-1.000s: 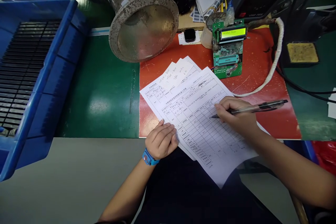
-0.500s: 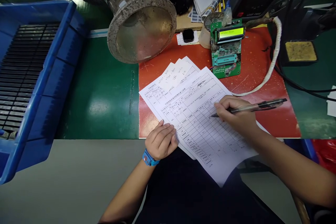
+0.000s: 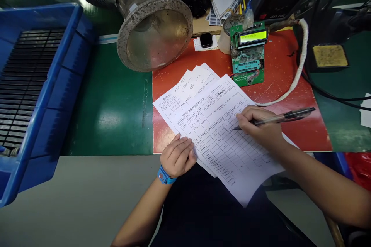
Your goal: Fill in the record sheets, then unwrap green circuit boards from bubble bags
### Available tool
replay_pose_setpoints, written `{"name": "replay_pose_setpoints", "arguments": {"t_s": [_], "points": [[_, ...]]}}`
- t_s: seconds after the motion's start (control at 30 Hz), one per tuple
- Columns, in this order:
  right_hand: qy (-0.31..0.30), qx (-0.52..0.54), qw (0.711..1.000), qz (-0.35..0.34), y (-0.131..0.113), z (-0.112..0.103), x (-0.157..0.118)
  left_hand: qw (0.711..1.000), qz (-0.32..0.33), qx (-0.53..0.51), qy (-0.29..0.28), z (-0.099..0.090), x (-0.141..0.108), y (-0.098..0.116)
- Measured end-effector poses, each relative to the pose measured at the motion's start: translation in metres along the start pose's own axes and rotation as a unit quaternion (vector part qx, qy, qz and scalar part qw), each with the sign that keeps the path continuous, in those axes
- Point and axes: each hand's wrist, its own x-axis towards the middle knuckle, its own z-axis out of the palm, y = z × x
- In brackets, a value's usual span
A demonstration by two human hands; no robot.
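A black pen with a clear barrel point(image 3: 282, 117) is pinched in my right hand point(image 3: 259, 123); its tip touches the printed form point(image 3: 220, 131) among the grid cells. My left hand point(image 3: 178, 154), wearing a blue wristwatch point(image 3: 165, 175), rests at the table's front edge against the left edge of the papers. Its fingers lie loosely together, tips towards the sheets. Beneath the top form is another printed sheet point(image 3: 166, 102), and small handwritten slips point(image 3: 185, 83) lie above them. The form's lower corner hangs past the table edge over my lap.
Behind the papers on the red mat point(image 3: 281, 65) stands a green circuit board with a lit display point(image 3: 247, 56). A fume hood funnel point(image 3: 155, 34) hangs at upper left. A blue crate point(image 3: 66, 73) is at far left, a yellow sponge in a holder point(image 3: 330, 56) at right.
The view has shifted slightly. Both hands, the pen and the papers keep nearly the same places; no clear movement of the pen tip shows.
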Motion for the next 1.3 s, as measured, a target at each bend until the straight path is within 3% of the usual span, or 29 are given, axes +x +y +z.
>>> {"name": "replay_pose_setpoints", "arguments": {"t_s": [1.3], "points": [[0.021, -0.013, 1.000, -0.014, -0.0007, -0.0003, 0.0000, 1.000, 0.003, 0.000, 0.001, 0.0000, 0.0010, 0.0003]]}}
